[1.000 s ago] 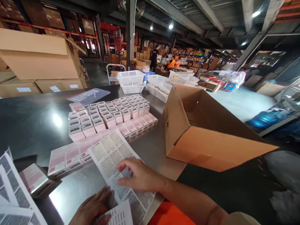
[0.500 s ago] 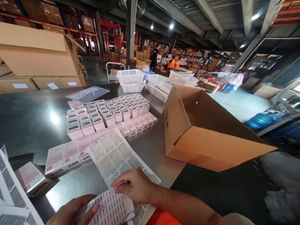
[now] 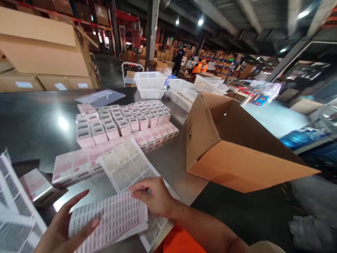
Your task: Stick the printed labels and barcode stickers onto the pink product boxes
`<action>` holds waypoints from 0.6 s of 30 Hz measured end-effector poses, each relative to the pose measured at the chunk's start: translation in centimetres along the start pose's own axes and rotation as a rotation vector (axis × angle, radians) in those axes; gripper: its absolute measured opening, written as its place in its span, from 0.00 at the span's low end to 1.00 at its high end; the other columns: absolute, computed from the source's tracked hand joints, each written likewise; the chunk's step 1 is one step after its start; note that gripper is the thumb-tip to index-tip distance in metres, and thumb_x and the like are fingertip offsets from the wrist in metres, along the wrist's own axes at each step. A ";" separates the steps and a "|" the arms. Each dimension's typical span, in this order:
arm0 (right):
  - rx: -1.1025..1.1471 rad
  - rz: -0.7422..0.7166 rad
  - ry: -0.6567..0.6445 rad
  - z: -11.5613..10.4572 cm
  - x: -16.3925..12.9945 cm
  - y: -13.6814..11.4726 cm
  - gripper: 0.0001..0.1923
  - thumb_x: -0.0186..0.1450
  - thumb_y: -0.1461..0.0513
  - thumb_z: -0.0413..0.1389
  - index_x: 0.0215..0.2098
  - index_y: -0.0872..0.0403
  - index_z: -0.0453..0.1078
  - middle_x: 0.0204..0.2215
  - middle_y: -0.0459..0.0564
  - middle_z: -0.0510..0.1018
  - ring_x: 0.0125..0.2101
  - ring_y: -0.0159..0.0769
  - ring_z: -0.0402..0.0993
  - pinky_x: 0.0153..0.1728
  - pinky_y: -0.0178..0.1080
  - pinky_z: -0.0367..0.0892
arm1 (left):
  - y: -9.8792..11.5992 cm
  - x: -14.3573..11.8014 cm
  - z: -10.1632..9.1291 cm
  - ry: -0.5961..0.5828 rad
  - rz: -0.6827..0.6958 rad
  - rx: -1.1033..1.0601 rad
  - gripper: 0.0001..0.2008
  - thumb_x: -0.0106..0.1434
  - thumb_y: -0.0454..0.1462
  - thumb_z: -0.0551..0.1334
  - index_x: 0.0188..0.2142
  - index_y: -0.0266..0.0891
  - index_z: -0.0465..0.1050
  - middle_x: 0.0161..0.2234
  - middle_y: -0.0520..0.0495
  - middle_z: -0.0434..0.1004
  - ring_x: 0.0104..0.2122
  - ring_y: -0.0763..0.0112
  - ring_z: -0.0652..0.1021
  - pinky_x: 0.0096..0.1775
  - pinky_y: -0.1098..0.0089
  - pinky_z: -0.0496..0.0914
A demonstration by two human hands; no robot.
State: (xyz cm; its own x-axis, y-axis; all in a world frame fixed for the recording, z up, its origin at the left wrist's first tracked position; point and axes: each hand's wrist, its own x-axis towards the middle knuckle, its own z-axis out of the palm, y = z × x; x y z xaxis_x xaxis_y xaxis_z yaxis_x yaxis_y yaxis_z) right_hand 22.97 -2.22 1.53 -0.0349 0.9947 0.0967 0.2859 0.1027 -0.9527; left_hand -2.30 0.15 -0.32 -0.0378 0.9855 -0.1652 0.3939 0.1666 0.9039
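1. Closest to me, my left hand (image 3: pixel 63 226) lies fingers spread under the near edge of a pink label sheet (image 3: pixel 109 219), thumb pressed on top, so it is clamped on the sheet.
2. My right hand (image 3: pixel 155 198) pinches the sheet's far corner, fingers closed on it. The sheet hangs just above the table (image 3: pixel 34 123), over the near end of a white printed sheet (image 3: pixel 126 165).
3. At far left, more label sheets (image 3: pixel 13 211) overlap a pink carton (image 3: pixel 35 186).
4. Risk, as I judge it: the pink sheet bows between my hands, so a pull could crease it or peel labels early; it could also drag the white sheet off the table edge.
5. Further out, rows of small pink boxes (image 3: pixel 123 121) stand packed together; an open cardboard box (image 3: pixel 231 140) sits to their right, overhanging the edge.
6. Beyond are white baskets (image 3: pixel 150 82).
7. Writing: all the print is too small to read.
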 end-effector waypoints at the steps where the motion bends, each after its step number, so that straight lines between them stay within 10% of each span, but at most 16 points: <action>1: -0.005 0.014 -0.024 -0.1 0.0 -0.1 0.09 0.61 0.62 0.64 0.39 0.51 0.83 0.35 0.49 0.86 0.33 0.36 0.81 0.34 0.34 0.70 | 0.4 -0.2 -0.1 -0.004 -0.051 0.024 0.35 0.48 0.56 0.70 0.54 0.49 0.72 0.43 0.47 0.81 0.46 0.47 0.79 0.38 0.56 0.77; 7: -0.063 -0.029 -0.102 -0.6 0.4 0.3 0.08 0.62 0.63 0.62 0.39 0.50 0.81 0.35 0.48 0.83 0.34 0.34 0.79 0.33 0.35 0.68 | 1.7 -0.4 -0.3 -0.251 -0.229 -0.302 0.22 0.41 0.44 0.78 0.31 0.38 0.73 0.21 0.56 0.73 0.21 0.75 0.72 0.24 0.76 0.67; 18: -0.467 -0.275 -0.213 -1.5 -0.1 -0.4 0.07 0.68 0.64 0.57 0.43 0.51 0.76 0.37 0.49 0.80 0.40 0.38 0.75 0.40 0.39 0.70 | 1.9 -0.8 0.6 -0.336 -0.284 -0.323 0.18 0.48 0.42 0.76 0.29 0.38 0.70 0.20 0.55 0.75 0.18 0.78 0.72 0.20 0.78 0.63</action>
State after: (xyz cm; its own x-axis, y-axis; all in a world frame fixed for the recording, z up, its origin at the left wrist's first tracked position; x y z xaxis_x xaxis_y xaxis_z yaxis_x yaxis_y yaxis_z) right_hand 24.27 -2.33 2.28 -0.3462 0.9128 0.2166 0.6296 0.3973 -0.6677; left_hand -1.01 -0.35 1.33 0.2148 0.8453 -0.4893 0.1068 0.4776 0.8721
